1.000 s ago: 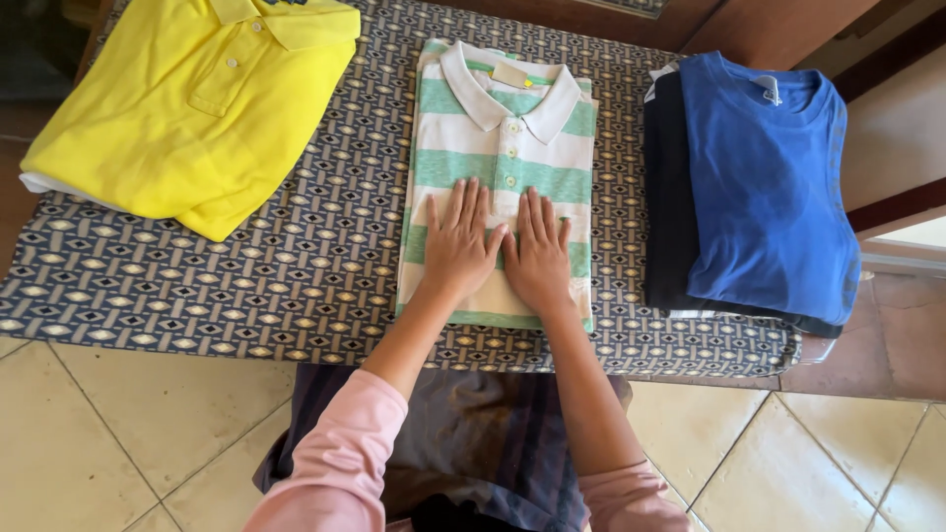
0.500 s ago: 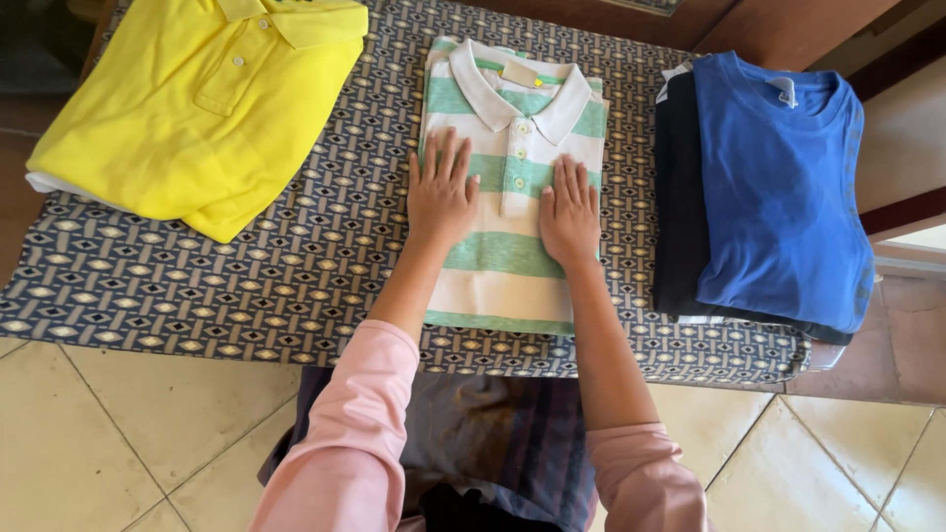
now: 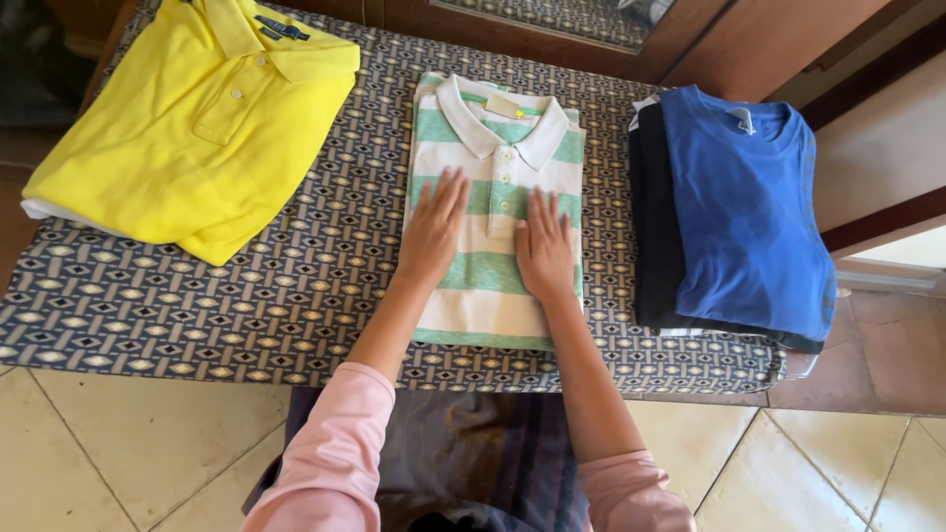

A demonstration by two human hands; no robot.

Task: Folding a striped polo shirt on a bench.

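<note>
Drawn closer together since half a second ago: both hands, then spread toward the outer edges of the striped shirt, now flat on either side of its button placket.

Head view, looking down. Left hand (image 3: 432, 231) flat, fingers straight and together, palm pressed on the green-and-white striped polo shirt (image 3: 496, 212), left of the buttons; nothing grasped. Right hand (image 3: 543, 248) likewise flat and unclenched, palm down on the same shirt, just right of the buttons, slightly lower than the left. Pink sleeves pushed up both forearms.

Counted on the patterned board cover (image 3: 296, 286): three separate lots of folded clothing. One striped polo shirt in the middle, folded, collar away from the person, lying straight along the board. One yellow polo shirt (image 3: 187, 128) at the left end, folded, lying at a slant, well apart from the striped one, a strip of white cloth showing under its lower left edge. One stack at the right end, near the striped shirt but not touching: one blue T-shirt (image 3: 744, 212) on top, one dark garment (image 3: 655, 227) beneath, a thin white edge showing below both.

Two hands, three visible buttons on the striped placket. Tiled floor (image 3: 118, 453) below the board.
</note>
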